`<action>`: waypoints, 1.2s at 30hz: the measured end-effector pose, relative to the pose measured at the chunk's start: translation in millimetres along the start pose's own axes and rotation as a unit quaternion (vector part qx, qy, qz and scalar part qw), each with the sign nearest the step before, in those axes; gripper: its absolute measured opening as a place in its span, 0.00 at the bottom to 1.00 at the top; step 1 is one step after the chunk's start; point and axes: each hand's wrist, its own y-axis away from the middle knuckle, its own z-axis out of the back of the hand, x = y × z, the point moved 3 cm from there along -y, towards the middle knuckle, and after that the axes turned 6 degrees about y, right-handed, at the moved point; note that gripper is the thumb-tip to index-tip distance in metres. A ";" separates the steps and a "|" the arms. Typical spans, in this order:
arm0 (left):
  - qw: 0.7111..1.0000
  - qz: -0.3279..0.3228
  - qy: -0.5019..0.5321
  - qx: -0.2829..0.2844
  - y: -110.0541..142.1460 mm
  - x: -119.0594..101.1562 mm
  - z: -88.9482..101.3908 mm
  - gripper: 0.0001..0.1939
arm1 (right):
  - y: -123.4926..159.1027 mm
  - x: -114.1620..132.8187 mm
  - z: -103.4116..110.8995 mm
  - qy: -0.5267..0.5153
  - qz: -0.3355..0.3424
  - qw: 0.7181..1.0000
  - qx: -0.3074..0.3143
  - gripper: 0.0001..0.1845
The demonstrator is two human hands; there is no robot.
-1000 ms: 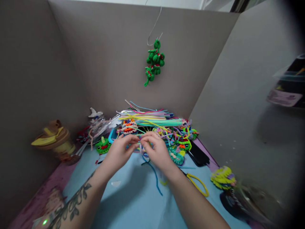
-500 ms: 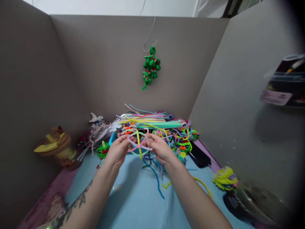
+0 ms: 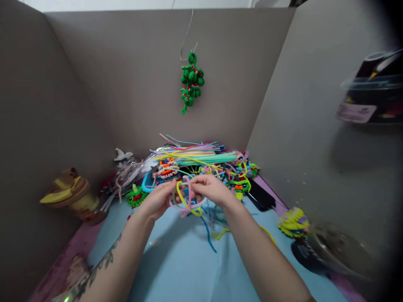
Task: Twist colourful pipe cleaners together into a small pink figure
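Observation:
Between my hands, above the blue table cover (image 3: 176,260), is an open ball-like frame of bent pipe cleaners (image 3: 189,207) in yellow, pink, lilac and pale green. My left hand (image 3: 159,200) pinches its left side. On the right side, my right hand (image 3: 212,191) has its fingers closed around the frame's upper edge. The fingertips are partly hidden behind the loops. Below the frame lie loose strands, among them a blue pipe cleaner (image 3: 208,233) and a bent yellow piece (image 3: 221,234).
A bundle of pipe cleaners (image 3: 201,157) lies at the back over colourful fuzzy pieces. Right of it are a black phone-like slab (image 3: 260,195) and a yellow fuzzy piece (image 3: 293,222). A brown-and-yellow cup (image 3: 80,197) stands left. Green figures (image 3: 191,79) hang from a wire.
My hands have moved apart from close together, bringing the frame into view. It has since turned, its yellow and pink loops now tilted differently. The camera view has shifted.

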 end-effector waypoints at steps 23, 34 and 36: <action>0.982 0.098 0.155 -0.030 -8.5 10.5 8.5 0.04 | 1.2 5.7 2.3 0.063 0.138 0.986 -0.063 0.20; 0.960 0.151 0.230 -0.047 -11.5 12.9 12.0 0.04 | -1.1 -2.9 14.8 0.093 0.078 0.992 -0.019 0.15; 0.956 0.163 0.240 -0.050 -11.9 14.0 10.9 0.04 | -2.6 -4.1 10.0 0.106 0.090 0.990 0.007 0.12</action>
